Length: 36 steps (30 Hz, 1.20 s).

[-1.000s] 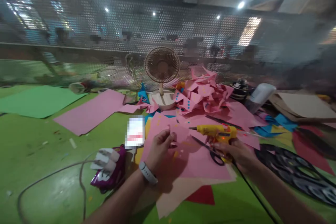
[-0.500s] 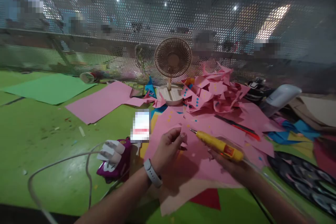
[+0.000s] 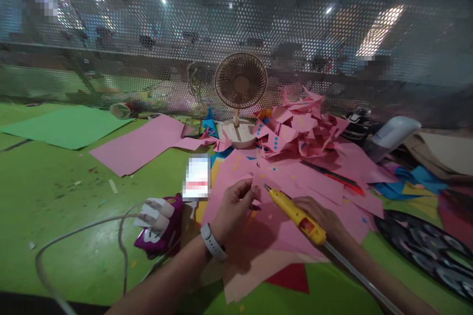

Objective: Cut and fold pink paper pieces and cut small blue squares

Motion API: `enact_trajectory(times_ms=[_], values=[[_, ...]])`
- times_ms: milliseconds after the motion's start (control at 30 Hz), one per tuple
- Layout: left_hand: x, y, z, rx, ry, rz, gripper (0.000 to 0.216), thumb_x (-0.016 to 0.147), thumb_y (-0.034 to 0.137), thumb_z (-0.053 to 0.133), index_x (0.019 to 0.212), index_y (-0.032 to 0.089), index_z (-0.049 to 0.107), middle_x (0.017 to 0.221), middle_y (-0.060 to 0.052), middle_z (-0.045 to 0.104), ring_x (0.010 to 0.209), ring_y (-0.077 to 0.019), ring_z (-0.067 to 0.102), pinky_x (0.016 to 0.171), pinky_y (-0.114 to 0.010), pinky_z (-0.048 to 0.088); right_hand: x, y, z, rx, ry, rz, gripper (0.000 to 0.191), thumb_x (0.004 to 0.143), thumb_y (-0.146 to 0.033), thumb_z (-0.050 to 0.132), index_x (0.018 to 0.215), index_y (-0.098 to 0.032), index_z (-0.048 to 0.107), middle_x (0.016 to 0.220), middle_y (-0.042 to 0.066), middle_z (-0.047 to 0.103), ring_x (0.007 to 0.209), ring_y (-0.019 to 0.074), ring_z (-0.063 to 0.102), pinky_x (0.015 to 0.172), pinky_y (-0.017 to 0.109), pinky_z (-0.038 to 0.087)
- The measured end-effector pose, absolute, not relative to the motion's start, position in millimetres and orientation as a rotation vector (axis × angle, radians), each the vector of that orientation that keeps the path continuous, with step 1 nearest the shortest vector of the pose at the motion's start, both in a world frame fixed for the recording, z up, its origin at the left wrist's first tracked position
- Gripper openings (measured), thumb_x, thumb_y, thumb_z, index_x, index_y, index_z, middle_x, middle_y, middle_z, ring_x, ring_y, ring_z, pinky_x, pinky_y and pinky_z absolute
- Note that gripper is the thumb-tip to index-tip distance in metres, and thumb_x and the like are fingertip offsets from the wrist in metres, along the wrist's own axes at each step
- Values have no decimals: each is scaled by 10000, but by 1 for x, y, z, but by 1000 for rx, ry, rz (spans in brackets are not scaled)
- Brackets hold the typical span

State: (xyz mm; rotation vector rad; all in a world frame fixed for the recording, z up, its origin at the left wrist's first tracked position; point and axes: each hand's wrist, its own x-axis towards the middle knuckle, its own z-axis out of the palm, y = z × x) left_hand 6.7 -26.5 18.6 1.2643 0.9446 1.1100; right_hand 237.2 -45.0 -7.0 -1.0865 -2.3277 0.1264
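My left hand (image 3: 238, 204), with a pale watch band on its wrist, is closed with thumb and fingers pinched at a small piece of pink paper (image 3: 255, 204); most of the piece is hidden by the fingers. To its right, my right hand (image 3: 320, 219) grips a yellow soldering iron (image 3: 297, 214). The iron's thin metal tip points up and left, a short gap away from the left fingertips. Its pale cord (image 3: 354, 268) runs down along the right forearm. Beneath both hands lie overlapping pink paper sheets (image 3: 284, 236).
Crumpled pink paper (image 3: 301, 128) is heaped behind the hands, beside a small fan (image 3: 241, 81). A lit phone (image 3: 197, 177) and a purple power bank with white plugs (image 3: 158, 226) sit left. A red-black cutter (image 3: 332, 177) and a black slotted tray (image 3: 424, 251) lie right.
My right hand has turned, so the soldering iron slopes more steeply and its back end sits lower and further left. Its tip has shifted slightly. My left hand keeps its pinch.
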Motion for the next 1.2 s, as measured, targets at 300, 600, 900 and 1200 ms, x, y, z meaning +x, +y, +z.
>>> enact_trajectory(times_ms=[300, 600, 900, 1200], values=[[6, -26, 16, 1335, 950, 1107, 207, 863, 322, 496, 912, 151, 601, 796, -25, 560, 701, -124, 534, 607, -251, 516, 231, -51, -4, -1009, -2385, -208, 298, 849, -183, 444, 1145, -152, 447, 1023, 140, 636, 922, 222, 618, 744, 338, 532], [5, -27, 16, 1374, 946, 1071, 224, 880, 341, 472, 944, 171, 603, 789, -12, 542, 729, -126, 538, 632, -246, 499, 233, -49, -4, -948, -2398, -296, 313, 839, -109, 445, 1152, -104, 449, 1037, 159, 628, 952, 226, 601, 754, 350, 532], [6, -28, 22, 1339, 956, 1077, 243, 860, 360, 494, 933, 171, 628, 802, -26, 575, 717, -132, 543, 630, -251, 501, 232, -51, -3, -1010, -2457, -321, 356, 834, -117, 455, 1190, -135, 442, 1081, 140, 621, 989, 222, 594, 795, 349, 525], [6, -27, 20, 1321, 963, 1082, 236, 842, 364, 516, 907, 162, 618, 810, -36, 588, 729, -139, 549, 635, -253, 500, 232, -53, -7, -1018, -2423, -346, 341, 836, -127, 440, 1175, -153, 459, 1057, 138, 636, 950, 235, 612, 771, 364, 526]])
